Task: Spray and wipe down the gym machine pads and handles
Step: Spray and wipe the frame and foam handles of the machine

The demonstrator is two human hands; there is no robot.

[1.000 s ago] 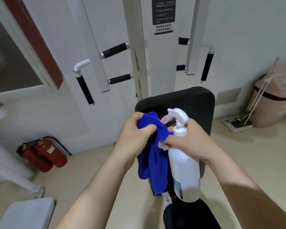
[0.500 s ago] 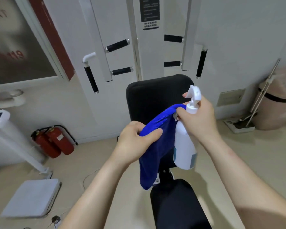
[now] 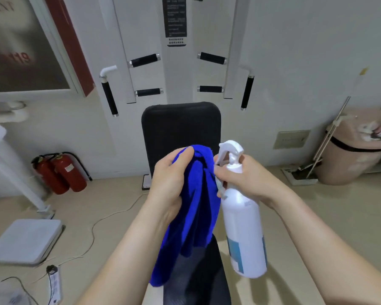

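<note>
Head view: spray bottle (image 3: 243,225) upright, nozzle leftward.

The left hand (image 3: 169,179) grips a blue cloth (image 3: 191,216). The right hand (image 3: 242,179) holds a white spray bottle (image 3: 244,227) just beside it, before the black back pad (image 3: 180,126).

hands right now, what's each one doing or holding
Left hand: closed on the blue cloth, which hangs down from the grip.
Right hand: closed around the neck of the white spray bottle, held upright.
</note>
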